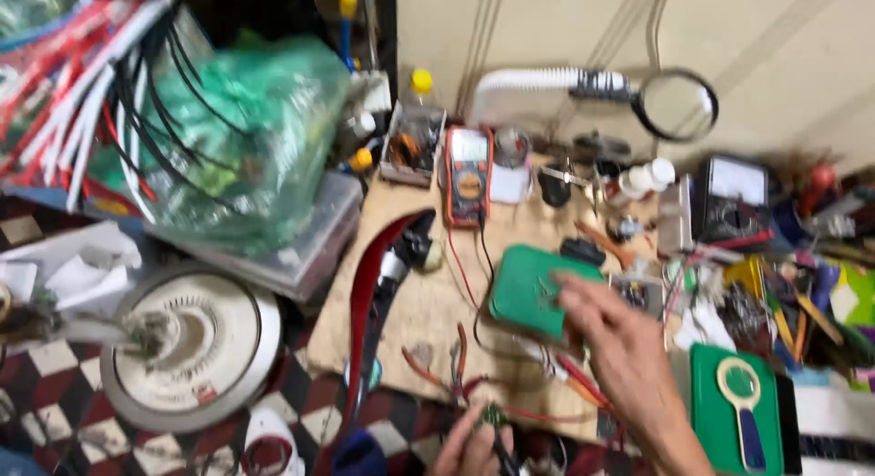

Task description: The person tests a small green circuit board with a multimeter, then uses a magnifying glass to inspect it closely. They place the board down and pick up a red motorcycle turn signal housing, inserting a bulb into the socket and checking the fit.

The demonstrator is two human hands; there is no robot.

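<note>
Just beside the fingers of the right grip (629,367) lies a green circuit board (529,294). Beyond it stands an orange and black meter (468,175). To the right of this grip lies a green case (729,412) carrying a cream and blue magnifier (743,408). Far to its left, the floor (55,412) has a red, black and white check pattern.

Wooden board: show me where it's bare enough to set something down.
The wooden board is bare between the red curved part and the green circuit board, below the orange multimeter. It is crowded right of the right hand and along the back edge.
</note>
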